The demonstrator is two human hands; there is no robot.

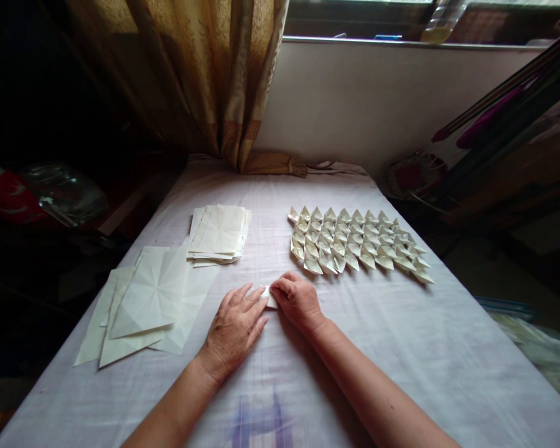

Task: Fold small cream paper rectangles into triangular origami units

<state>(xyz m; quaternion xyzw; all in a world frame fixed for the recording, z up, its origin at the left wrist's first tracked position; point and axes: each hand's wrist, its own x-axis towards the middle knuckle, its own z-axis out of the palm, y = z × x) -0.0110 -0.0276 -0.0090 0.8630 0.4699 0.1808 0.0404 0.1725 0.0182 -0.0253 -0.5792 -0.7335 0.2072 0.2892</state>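
Cloth-covered counter (378,354), purple stain (264,423) nearest. Midway between side edges: folded paper (271,300), pinched by right hand (299,302), touched by flat, loosely spread left hand (233,330). Loose sheets (144,295) toward left edge; folded pieces (353,246) toward right. At far edge: curtain (205,81), pale wall (354,99).

My left forearm (175,398) and right forearm (366,379) are bare, each narrowing smoothly to the wrist. My left grip (233,326) and right grip (299,303) are bare too. A small spot (392,407) marks my right forearm.
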